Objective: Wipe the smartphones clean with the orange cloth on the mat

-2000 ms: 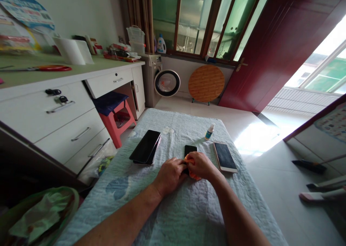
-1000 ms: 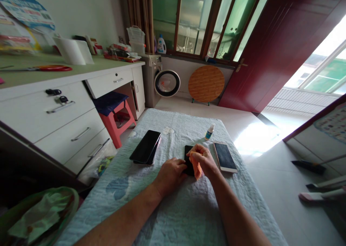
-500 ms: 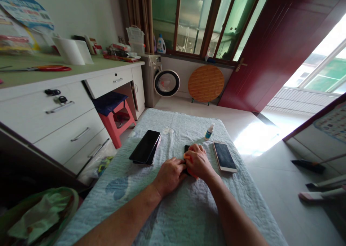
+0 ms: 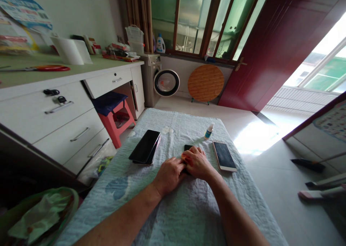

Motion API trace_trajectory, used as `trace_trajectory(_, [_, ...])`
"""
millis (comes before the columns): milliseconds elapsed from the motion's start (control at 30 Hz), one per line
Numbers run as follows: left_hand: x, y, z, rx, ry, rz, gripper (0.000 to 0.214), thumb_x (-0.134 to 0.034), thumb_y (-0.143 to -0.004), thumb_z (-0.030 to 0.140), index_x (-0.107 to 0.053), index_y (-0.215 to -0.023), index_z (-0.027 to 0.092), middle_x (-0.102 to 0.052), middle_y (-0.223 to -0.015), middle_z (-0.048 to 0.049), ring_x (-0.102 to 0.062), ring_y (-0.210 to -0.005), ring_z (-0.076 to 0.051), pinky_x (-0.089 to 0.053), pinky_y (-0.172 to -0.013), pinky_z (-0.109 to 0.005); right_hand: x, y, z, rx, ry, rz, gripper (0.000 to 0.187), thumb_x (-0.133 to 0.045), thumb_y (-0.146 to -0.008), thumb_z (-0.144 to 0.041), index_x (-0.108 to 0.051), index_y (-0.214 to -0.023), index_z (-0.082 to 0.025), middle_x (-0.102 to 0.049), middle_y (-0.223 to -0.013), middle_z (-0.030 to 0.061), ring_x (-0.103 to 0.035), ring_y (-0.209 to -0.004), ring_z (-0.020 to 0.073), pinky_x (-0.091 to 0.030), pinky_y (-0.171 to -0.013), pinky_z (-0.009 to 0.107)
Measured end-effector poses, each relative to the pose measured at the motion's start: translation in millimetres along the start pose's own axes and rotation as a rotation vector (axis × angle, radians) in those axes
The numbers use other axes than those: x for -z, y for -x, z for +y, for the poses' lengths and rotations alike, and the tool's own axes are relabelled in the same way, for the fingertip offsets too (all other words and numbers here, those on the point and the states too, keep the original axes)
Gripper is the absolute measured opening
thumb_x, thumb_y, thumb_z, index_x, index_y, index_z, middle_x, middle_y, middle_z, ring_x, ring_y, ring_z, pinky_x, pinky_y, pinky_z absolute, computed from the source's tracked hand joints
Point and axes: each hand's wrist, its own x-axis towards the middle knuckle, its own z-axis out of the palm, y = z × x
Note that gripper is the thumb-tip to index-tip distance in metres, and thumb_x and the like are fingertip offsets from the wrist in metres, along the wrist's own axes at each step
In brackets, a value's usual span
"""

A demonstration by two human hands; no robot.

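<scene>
A small black phone point(image 4: 187, 147) lies flat in the middle of a pale blue quilted cloth point(image 4: 175, 210). My right hand point(image 4: 198, 163) lies over the phone, fingers pressed down on an orange cloth point(image 4: 188, 161) that shows only as a sliver beneath them. My left hand point(image 4: 169, 174) is curled at the phone's near left edge and touches it. Most of the phone is hidden under both hands.
A stack of dark phones point(image 4: 145, 152) lies left of my hands, a gold-edged phone point(image 4: 224, 156) to the right, and a small white bottle point(image 4: 209, 131) stands behind. A white desk with drawers point(image 4: 54, 109) and a red stool point(image 4: 115, 118) stand at left.
My right hand lifted with the orange cloth a second ago, then came back down onto the phone and slid towards its far end. My left hand stayed at the phone's edge.
</scene>
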Motion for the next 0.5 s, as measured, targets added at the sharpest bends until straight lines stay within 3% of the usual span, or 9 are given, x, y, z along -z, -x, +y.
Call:
trace_trajectory(133, [1.4,0.0,0.7,-0.003,0.01,-0.011,0.013,-0.063,-0.089,0.026,-0.069,-0.099,0.02,-0.068,-0.102,-0.0045,-0.06,-0.098,-0.025,-0.046,-0.087,-0.036,-1.2,-1.8,1.3,-0.061,-0.005,0.057,0.033,-0.051,-0.083,-0.015,-0.069,-0.107,-0.028,-0.052,-0.102,0.0056,-0.043,-0.099,0.0214,-0.031,-0.087,0.033])
trace_trajectory(300, [1.8,0.3,0.7,0.006,0.001,-0.012,0.013,-0.065,-0.087,0.026,-0.069,-0.098,0.021,-0.068,-0.103,-0.004,-0.06,-0.097,-0.025,-0.046,-0.087,-0.035,-3.4,-4.1,6.1,-0.144,0.013,0.14,0.04,-0.048,-0.079,-0.007,-0.07,-0.107,-0.027,-0.053,-0.103,0.0063,-0.043,-0.098,0.0214,-0.032,-0.088,0.033])
trace_trajectory(500, [1.0,0.3,0.4,0.004,0.001,-0.003,0.01,-0.065,-0.087,0.025,-0.069,-0.096,0.022,-0.068,-0.1,-0.0032,-0.06,-0.096,-0.024,-0.046,-0.086,-0.034,-10.2,-4.8,6.0,-0.093,-0.029,0.178,0.022,-0.062,-0.082,-0.025,-0.069,-0.103,-0.023,-0.054,-0.103,0.0069,-0.045,-0.099,0.023,-0.034,-0.09,0.034])
